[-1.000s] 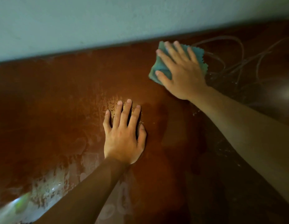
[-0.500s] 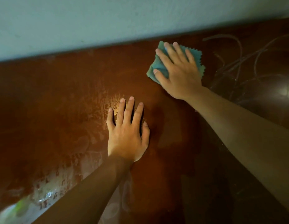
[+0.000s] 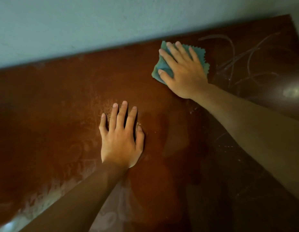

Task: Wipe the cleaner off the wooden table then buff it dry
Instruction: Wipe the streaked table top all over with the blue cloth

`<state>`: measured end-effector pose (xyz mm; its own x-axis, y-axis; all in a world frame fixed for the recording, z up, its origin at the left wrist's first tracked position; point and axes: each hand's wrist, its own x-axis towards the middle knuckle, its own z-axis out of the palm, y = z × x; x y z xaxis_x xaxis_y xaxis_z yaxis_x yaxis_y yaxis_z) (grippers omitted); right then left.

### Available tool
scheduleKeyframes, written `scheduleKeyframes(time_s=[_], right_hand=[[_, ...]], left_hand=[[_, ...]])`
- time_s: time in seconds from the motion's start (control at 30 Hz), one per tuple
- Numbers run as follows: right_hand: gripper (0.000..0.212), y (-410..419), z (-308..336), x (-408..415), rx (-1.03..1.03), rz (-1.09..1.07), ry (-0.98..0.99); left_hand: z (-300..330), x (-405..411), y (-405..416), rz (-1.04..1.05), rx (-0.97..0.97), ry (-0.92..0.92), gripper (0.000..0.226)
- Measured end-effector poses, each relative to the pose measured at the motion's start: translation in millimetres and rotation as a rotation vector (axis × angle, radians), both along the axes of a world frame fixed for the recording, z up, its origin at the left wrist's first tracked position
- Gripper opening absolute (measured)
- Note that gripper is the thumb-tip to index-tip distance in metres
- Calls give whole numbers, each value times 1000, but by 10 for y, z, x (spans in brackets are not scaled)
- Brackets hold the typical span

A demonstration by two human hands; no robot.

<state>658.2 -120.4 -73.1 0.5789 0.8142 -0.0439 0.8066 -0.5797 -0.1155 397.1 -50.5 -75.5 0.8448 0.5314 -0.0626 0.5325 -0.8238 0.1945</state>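
The reddish-brown wooden table [image 3: 50, 108] fills the view, its surface dull with dried streaks and smears of cleaner. My right hand [image 3: 184, 71] lies flat with straight fingers on a folded teal cloth [image 3: 159, 67] with a zigzag edge, pressing it to the table near the far edge. Most of the cloth is hidden under the hand. My left hand [image 3: 122, 136] rests flat on the table at the centre, fingers spread, holding nothing.
A pale blue-grey wall [image 3: 112, 20] runs along the table's far edge. Curved wipe streaks [image 3: 237, 56] mark the darker, glossier area at the right. Whitish residue [image 3: 45, 203] covers the near left part. The table's far right corner [image 3: 291, 17] is visible.
My right hand has slid the cloth slightly along the far edge while the view shifted left and down. My left hand has stayed planted in the same spot.
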Motion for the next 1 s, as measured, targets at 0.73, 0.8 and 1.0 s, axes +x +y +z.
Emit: scheduleKeyframes(time_s=[0.73, 0.8, 1.0], right_hand=[[71, -780, 47, -27, -104, 157, 16], [68, -632, 51, 136, -79, 112, -4], [68, -565, 23, -18, -52, 55, 23]], left_hand=[[-10, 602, -571, -50, 43, 53, 60], [-22, 603, -571, -48, 43, 44, 60], [-21, 599, -561, -46, 27, 44, 61]])
